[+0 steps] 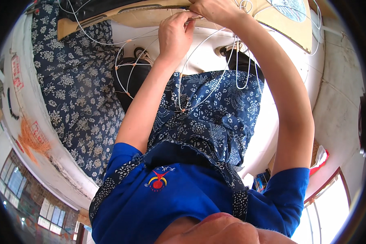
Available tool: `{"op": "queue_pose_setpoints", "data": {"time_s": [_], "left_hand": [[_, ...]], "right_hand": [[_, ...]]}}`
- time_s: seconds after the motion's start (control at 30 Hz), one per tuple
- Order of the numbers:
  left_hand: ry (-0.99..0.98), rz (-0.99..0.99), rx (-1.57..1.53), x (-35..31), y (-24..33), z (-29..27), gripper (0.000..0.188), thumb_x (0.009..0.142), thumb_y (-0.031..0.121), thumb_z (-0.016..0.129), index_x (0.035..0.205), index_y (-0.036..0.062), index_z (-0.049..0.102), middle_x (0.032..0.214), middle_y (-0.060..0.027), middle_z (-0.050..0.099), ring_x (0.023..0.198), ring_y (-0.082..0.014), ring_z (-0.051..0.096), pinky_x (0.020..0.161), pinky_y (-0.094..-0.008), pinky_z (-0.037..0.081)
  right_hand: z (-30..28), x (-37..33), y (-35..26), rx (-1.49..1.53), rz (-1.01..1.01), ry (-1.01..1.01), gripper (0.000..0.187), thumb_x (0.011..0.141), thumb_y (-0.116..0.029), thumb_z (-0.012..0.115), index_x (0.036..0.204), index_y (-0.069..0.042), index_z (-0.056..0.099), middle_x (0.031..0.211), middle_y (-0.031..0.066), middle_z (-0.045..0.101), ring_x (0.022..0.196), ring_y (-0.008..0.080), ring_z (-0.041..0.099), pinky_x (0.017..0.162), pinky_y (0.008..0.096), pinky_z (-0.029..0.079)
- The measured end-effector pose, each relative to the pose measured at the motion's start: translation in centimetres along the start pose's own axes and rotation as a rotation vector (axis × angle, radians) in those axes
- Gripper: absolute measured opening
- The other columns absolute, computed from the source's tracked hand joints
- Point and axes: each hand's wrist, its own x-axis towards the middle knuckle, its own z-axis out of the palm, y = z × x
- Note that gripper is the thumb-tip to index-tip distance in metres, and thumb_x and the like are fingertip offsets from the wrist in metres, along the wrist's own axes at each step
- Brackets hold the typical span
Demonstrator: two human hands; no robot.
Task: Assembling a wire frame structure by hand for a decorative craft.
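One left hand point(175, 38) beside the right hand point(218, 11), both sets of fingers curled inward, grip on white wire point(240, 88) unclear.

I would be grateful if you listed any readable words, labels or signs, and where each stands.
Blue shirt: small white lettering above a red-and-yellow emblem, too small to read reliably.
White surface at left: two red printed marks, too blurred to read.

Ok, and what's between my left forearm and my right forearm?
In the head view, thin white wire-like loops show there, against the dark blue patterned apron; farther up, part of a shoe shows too.
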Motion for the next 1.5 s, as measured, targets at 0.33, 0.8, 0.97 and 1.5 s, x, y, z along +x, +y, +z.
{"op": "queue_pose_setpoints", "data": {"time_s": [0.33, 0.8, 0.97, 1.5], "left_hand": [[0.035, 0.096, 0.149, -0.1, -0.1, 0.5, 0.012, 0.081, 0.013, 0.068, 0.093, 0.0125, 0.071, 0.072, -0.0064, 0.061, 0.058, -0.0215, 0.057, 0.058, -0.0326, 0.047], [0.0, 0.137, 0.265, -0.1, -0.2, 0.5, 0.013, 0.083, 0.008, 0.062, 0.095, 0.0126, 0.066, 0.081, -0.0062, 0.063, 0.077, -0.0295, 0.062, 0.071, -0.0404, 0.047], [0.01, 0.141, 0.295, -0.1, -0.5, 0.5, 0.015, 0.083, 0.007, 0.061, 0.096, 0.013, 0.065, 0.083, -0.0052, 0.064, 0.079, -0.029, 0.062, 0.072, -0.0401, 0.047], [-0.046, 0.043, 0.188, 0.1, -0.3, 0.1, 0.011, 0.084, 0.013, 0.062, 0.095, 0.0135, 0.062, 0.087, -0.0035, 0.067, 0.079, -0.0272, 0.065, 0.068, -0.0362, 0.05]], "right_hand": [[1.2, 0.1, 0.4, 0.04, -0.076, 0.025, 0.004, 0.071, -0.013, 0.067, 0.071, -0.009, 0.067, 0.07, 0.0017, 0.061, 0.066, 0.0185, 0.063, 0.058, 0.0294, 0.05], [-1.1, -1.7, -0.2, 0.26, 0.153, 0.111, 0.015, 0.076, -0.022, 0.061, 0.073, -0.008, 0.063, 0.079, 0.0099, 0.061, 0.067, 0.0307, 0.063, 0.059, 0.0401, 0.05], [-1.4, -4.6, -3.9, 0.57, 0.312, 0.627, 0.018, 0.084, -0.023, 0.059, 0.083, -0.006, 0.066, 0.081, 0.0127, 0.064, 0.069, 0.0324, 0.063, 0.063, 0.0407, 0.05], [0.0, -6.1, -6.6, 0.906, 0.887, 0.405, 0.019, 0.086, -0.021, 0.062, 0.088, -0.003, 0.067, 0.063, 0.0043, 0.062, 0.058, 0.0141, 0.058, 0.056, 0.0266, 0.046]]}}
